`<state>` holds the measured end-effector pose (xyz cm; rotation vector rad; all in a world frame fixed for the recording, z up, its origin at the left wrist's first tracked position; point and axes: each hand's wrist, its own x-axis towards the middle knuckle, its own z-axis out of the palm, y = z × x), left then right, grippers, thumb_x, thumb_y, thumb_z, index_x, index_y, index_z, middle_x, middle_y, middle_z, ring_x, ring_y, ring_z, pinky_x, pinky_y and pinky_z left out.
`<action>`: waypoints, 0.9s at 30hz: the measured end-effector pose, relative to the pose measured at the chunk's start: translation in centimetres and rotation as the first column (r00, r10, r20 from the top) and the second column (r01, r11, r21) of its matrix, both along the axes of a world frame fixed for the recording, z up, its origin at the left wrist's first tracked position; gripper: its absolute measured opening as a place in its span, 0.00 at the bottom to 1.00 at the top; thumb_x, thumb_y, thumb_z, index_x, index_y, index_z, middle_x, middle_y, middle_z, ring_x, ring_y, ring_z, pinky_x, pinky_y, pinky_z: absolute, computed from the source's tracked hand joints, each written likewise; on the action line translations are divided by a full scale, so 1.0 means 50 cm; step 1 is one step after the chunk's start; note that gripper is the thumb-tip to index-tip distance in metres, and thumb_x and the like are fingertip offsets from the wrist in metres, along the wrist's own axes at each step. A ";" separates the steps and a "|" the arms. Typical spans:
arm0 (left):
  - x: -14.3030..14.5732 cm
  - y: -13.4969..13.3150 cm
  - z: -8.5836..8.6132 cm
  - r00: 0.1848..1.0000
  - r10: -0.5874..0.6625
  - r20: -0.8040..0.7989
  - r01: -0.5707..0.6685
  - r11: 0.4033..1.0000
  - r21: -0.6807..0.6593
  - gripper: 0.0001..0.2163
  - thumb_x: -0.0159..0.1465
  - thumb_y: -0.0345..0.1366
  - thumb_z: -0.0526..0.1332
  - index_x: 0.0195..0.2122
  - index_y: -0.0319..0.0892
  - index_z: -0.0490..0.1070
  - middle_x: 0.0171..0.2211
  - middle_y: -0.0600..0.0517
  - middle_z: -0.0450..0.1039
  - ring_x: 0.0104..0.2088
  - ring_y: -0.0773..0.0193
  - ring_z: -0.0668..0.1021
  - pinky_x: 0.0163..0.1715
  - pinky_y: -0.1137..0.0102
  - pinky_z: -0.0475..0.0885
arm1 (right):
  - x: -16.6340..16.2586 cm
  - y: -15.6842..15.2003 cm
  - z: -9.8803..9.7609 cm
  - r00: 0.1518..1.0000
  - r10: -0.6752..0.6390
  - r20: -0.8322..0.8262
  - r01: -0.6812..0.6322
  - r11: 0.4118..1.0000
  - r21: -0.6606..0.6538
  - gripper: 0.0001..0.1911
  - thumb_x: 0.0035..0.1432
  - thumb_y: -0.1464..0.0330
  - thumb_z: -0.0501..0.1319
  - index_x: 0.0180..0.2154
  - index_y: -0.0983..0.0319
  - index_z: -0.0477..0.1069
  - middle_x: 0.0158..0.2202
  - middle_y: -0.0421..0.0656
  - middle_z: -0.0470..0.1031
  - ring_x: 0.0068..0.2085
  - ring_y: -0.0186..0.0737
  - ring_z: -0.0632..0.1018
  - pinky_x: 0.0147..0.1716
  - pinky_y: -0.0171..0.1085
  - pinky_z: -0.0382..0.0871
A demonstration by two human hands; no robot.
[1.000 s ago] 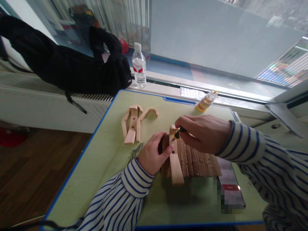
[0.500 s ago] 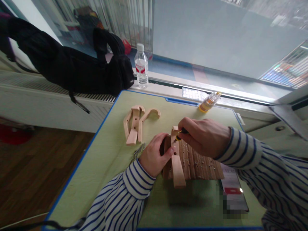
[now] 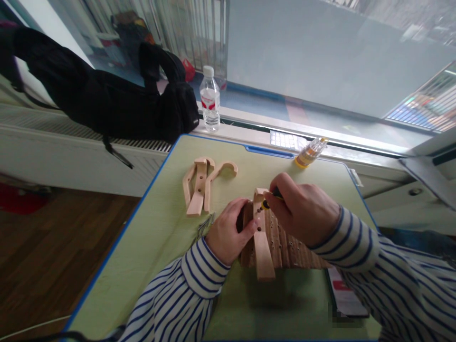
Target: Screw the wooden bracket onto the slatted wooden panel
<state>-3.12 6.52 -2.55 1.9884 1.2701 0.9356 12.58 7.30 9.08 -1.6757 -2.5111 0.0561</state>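
Note:
My left hand [image 3: 228,232] is closed around the left end of a brown wooden block [image 3: 288,244] with many small holes. Its thumb presses a pale wooden hook [image 3: 264,259] flat against the block; the hook's straight end sticks out toward me and one screw hole shows beside the thumb. In my closed right hand [image 3: 306,211] is a screwdriver [image 3: 265,204] with a black and yellow handle, mostly covered by the fingers. Its tip points at the hook's upper hole; whether a screw sits there is too small to tell.
Several more wooden hooks [image 3: 200,190] lie at the table's left, with loose screws [image 3: 204,225] near my left wrist. A phone [image 3: 345,294] lies under my right forearm. At the back stand a glue bottle [image 3: 310,153], a water bottle [image 3: 210,102] and a black bag [image 3: 124,104].
My right hand has turned about the screwdriver, with the wrist and forearm lower and the knuckles rolled over. My left hand, the hook and the block have hardly moved.

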 end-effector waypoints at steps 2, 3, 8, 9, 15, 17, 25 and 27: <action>0.000 0.001 -0.001 1.000 -0.002 0.003 0.002 1.000 -0.003 0.17 0.60 0.40 0.57 0.49 0.38 0.63 0.50 0.43 0.68 0.51 0.56 0.70 0.52 0.59 0.66 | 0.001 0.000 0.001 1.000 0.001 0.001 -0.001 1.000 -0.008 0.14 0.60 0.60 0.44 0.36 0.63 0.60 0.18 0.38 0.64 0.18 0.31 0.63 0.19 0.33 0.47; -0.001 0.001 -0.002 1.000 -0.003 0.005 0.003 1.000 -0.003 0.17 0.60 0.40 0.57 0.49 0.39 0.63 0.50 0.43 0.67 0.51 0.56 0.70 0.52 0.59 0.66 | 0.003 0.001 0.002 1.000 0.018 0.005 -0.018 1.000 -0.012 0.14 0.60 0.60 0.45 0.37 0.63 0.60 0.18 0.38 0.64 0.18 0.31 0.63 0.19 0.33 0.46; -0.003 -0.001 -0.005 1.000 -0.001 0.017 0.001 1.000 0.001 0.18 0.60 0.40 0.57 0.50 0.39 0.63 0.50 0.44 0.67 0.52 0.56 0.70 0.52 0.58 0.65 | 0.013 0.004 0.017 0.986 0.167 -0.030 -0.169 0.979 -0.112 0.13 0.60 0.63 0.45 0.44 0.63 0.57 0.21 0.37 0.66 0.20 0.31 0.64 0.21 0.34 0.47; -0.003 -0.001 -0.004 1.000 -0.002 0.020 0.002 1.000 0.003 0.18 0.60 0.40 0.57 0.50 0.40 0.62 0.50 0.44 0.68 0.51 0.56 0.70 0.52 0.58 0.65 | 0.014 0.004 0.020 0.980 0.195 -0.049 -0.200 0.970 -0.137 0.13 0.61 0.64 0.45 0.44 0.63 0.57 0.22 0.38 0.67 0.21 0.31 0.64 0.21 0.34 0.48; -0.003 0.001 -0.001 1.000 0.011 0.004 -0.011 1.000 -0.012 0.17 0.60 0.40 0.57 0.49 0.39 0.63 0.50 0.44 0.67 0.52 0.57 0.70 0.52 0.59 0.66 | 0.018 0.022 0.040 0.953 0.304 0.004 -0.298 0.937 -0.183 0.11 0.62 0.65 0.44 0.41 0.63 0.59 0.30 0.42 0.70 0.25 0.32 0.65 0.24 0.34 0.51; -0.003 0.003 -0.001 1.000 0.013 -0.001 -0.013 1.000 -0.019 0.18 0.60 0.40 0.57 0.49 0.39 0.63 0.51 0.43 0.67 0.52 0.57 0.69 0.53 0.60 0.65 | 0.019 0.031 0.044 0.944 0.327 0.044 -0.317 0.935 -0.157 0.12 0.62 0.64 0.45 0.40 0.63 0.61 0.33 0.44 0.69 0.28 0.33 0.67 0.24 0.34 0.51; -0.003 0.003 -0.001 1.000 0.013 -0.010 -0.013 1.000 -0.025 0.18 0.60 0.40 0.57 0.50 0.38 0.62 0.51 0.43 0.67 0.52 0.57 0.69 0.53 0.59 0.65 | 0.021 0.044 0.032 0.912 0.405 0.071 -0.395 0.910 -0.122 0.12 0.62 0.64 0.45 0.39 0.62 0.63 0.30 0.42 0.68 0.27 0.32 0.64 0.25 0.35 0.51; -0.003 0.003 0.000 1.000 0.013 -0.009 -0.013 1.000 -0.026 0.18 0.60 0.40 0.57 0.50 0.38 0.62 0.51 0.44 0.67 0.52 0.57 0.69 0.53 0.60 0.65 | 0.020 0.041 0.026 0.913 0.400 0.074 -0.393 0.915 -0.096 0.12 0.62 0.64 0.44 0.38 0.62 0.63 0.30 0.42 0.67 0.26 0.32 0.63 0.24 0.35 0.50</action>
